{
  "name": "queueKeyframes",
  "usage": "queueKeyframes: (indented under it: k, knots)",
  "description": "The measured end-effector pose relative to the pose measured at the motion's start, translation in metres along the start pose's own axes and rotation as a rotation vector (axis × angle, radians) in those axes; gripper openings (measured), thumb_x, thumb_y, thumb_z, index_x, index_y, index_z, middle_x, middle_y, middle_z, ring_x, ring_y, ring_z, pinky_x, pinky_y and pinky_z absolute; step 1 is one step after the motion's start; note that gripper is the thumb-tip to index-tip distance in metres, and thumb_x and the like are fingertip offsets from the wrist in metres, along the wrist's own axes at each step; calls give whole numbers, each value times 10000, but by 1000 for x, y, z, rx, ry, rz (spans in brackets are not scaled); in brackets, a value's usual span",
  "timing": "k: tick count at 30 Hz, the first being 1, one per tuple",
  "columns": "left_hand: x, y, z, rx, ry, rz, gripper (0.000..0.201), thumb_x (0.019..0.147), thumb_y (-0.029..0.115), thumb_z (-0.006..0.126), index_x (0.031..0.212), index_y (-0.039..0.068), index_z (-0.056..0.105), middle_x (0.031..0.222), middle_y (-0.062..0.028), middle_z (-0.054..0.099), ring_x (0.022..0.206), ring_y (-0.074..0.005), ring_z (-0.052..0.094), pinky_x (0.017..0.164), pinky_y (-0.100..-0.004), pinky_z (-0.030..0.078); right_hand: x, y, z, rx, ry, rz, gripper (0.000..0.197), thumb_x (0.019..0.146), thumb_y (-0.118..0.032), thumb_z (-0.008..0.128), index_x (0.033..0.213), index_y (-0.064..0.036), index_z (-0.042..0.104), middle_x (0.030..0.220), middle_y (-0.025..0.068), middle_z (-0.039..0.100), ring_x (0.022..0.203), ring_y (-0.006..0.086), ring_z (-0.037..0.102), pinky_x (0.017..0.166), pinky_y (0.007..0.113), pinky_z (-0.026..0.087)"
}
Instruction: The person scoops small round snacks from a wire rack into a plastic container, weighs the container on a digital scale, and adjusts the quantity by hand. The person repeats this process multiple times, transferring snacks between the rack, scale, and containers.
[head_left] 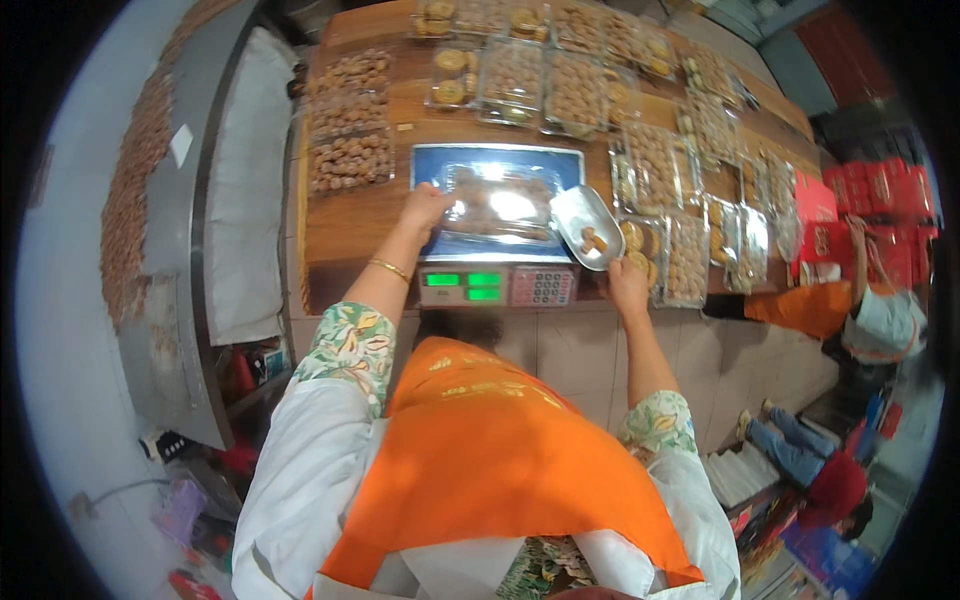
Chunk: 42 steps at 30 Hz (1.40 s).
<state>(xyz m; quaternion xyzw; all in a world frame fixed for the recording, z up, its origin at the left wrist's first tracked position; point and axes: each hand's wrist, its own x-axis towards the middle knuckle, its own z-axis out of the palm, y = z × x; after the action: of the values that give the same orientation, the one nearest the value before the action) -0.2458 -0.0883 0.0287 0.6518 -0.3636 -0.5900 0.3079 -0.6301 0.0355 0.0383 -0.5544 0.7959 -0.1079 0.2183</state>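
On the blue platform of a digital scale [428, 168] lies a clear plastic box [500, 232] with brown round pieces inside; glare hides part of its contents. My left hand [427, 206] is closed on the box's left edge. In my right hand [629, 284] is the handle of a shallow metal scoop [575, 215], its front end beside the box's right side. A few small brown cookies [593, 240] lie in the scoop. Green figures glow on the scale's front panel [462, 287], next to a keypad.
Filled clear boxes of cookies [575, 85] cover the table's [350, 235] back and right. Trays of small brown cookies [350, 160] stand at its left. Red gift boxes [880, 190] are stacked at the right, where a person in an orange apron [810, 308] stands. Another person [800, 450] is farther down.
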Motion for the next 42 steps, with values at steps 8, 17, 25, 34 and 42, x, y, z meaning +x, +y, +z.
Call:
queueKeyframes:
  k: [8, 17, 25, 34, 42]
  knots:
    - [-31, 1, 12, -411, -186, -46, 676, 714, 62, 799, 1244, 21, 381, 1101, -124, 586, 893, -182, 616, 696, -282, 523, 5, 11, 10, 120, 11, -89, 451, 914, -341, 445, 794, 53, 631, 801, 289, 626, 789, 455, 611, 745, 505, 457]
    - [-55, -25, -11, -775, -272, -66, 641, 797, -38, 677, 1335, 63, 344, 1140, -112, 572, 969, -217, 619, 770, -356, 556, -8, -3, 8, 207, -84, -64, 388, 924, -269, 459, 780, 59, 611, 724, 220, 622, 690, 327, 633, 635, 438, 476]
    - [-72, -61, -112, -948, -211, -97, 591, 819, -3, 646, 1343, 137, 413, 1171, -80, 597, 1034, -248, 612, 902, -489, 512, -37, -53, 0, 690, -100, 173, 314, 940, -225, 466, 816, 35, 591, 692, 26, 529, 592, 110, 481, 525, 273, 415]
    - [-63, -128, -227, -1034, -16, -134, 460, 817, 93, 686, 1253, 111, 538, 1178, -73, 616, 1123, -281, 579, 980, -562, 435, -52, -70, -13, 752, -78, 267, 278, 927, -290, 501, 764, -70, 549, 611, -34, 436, 495, 71, 372, 433, 242, 272]
    - [-18, -164, -262, -889, -79, -178, 472, 825, 116, 683, 1265, 114, 513, 1186, -68, 605, 1107, -271, 581, 967, -554, 445, -63, -109, -21, 721, -107, 280, 248, 976, -214, 470, 846, -42, 593, 649, -76, 423, 525, 17, 328, 455, 206, 248]
